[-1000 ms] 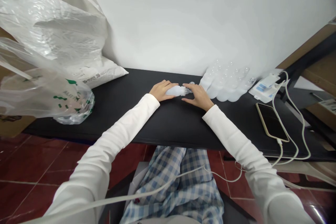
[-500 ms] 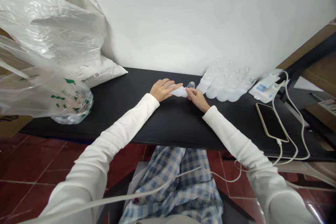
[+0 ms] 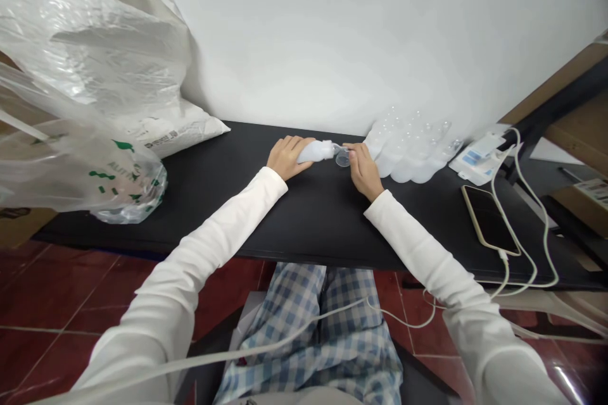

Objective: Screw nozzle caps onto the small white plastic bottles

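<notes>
Over the black table, my left hand (image 3: 289, 157) is wrapped around a white translucent plastic bottle (image 3: 317, 150) lying on its side, its neck pointing right. My right hand (image 3: 363, 169) pinches a clear plastic cap (image 3: 342, 158) just off the end of that neck; whether cap and neck touch I cannot tell. Right behind my right hand stand several similar white bottles (image 3: 413, 155) with clear tops, grouped against the wall.
On the right lie a phone (image 3: 490, 220) with a white cable and a white power strip (image 3: 479, 158). A large white plastic sack (image 3: 123, 57) and a clear bag with green print (image 3: 118, 177) fill the left. A cable crosses above my lap.
The clear cap, which lay beyond my right fingers, is now in my right hand by the bottle's neck. My right fingers have come off the neck, and the left hand has shifted slightly left.
</notes>
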Tool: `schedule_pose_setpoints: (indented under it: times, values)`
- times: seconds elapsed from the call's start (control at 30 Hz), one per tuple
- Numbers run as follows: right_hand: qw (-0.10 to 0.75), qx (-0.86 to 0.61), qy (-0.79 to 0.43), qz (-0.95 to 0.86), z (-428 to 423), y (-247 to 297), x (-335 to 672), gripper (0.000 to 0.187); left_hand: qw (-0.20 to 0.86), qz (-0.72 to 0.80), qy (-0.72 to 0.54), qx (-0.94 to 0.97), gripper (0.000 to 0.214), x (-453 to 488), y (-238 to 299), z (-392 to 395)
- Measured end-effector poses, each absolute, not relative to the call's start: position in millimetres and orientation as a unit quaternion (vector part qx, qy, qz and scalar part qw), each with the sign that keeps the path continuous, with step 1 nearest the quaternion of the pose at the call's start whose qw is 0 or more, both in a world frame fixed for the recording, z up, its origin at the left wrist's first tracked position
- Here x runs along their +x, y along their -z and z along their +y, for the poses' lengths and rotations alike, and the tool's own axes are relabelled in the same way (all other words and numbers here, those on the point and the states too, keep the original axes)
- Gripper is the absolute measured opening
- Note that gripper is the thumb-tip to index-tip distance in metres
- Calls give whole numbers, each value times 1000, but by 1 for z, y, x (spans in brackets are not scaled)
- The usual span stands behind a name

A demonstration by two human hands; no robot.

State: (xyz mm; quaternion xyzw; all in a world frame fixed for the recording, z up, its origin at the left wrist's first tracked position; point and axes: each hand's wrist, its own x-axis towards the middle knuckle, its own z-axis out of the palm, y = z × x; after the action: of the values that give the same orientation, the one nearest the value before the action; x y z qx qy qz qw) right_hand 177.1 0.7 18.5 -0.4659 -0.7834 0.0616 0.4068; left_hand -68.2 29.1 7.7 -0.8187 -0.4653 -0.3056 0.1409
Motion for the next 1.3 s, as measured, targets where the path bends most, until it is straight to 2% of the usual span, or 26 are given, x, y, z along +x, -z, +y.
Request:
schedule_pose_setpoints:
  times: [0.07, 0.2, 0.3, 0.47, 0.67, 0.9, 1.1, 1.3]
  values:
    - [376, -484, -39, -789, 4, -14, 178, 52, 132, -503, 328, -788, 49, -73, -6, 34]
    - [304, -509, -22, -805, 9, -2, 181, 59, 114, -504, 340, -786, 45, -83, -2, 41]
    - [322, -497, -33, -805, 13, 5, 183, 54, 102, -456, 344, -814, 41, -88, 0, 45]
    - [391, -472, -101, -784, 16, 6, 181, 32, 88, -433, 368, -818, 40, -90, 2, 49]
    - [483, -439, -180, -736, 10, 2, 172, 41, 82, -461, 375, -800, 39, -94, 6, 52]
    - [431, -376, -201, -795, 9, 10, 168, 42, 75, -446, 350, -821, 50, -85, 4, 46]
    - [411, -322, -142, -841, 9, 9, 170, 35, 62, -377, 304, -873, 51, -80, -2, 38]
    - [381, -303, -109, -867, 3, 0, 177, 24, -47, -348, 323, -879, 55, -83, -9, 35]
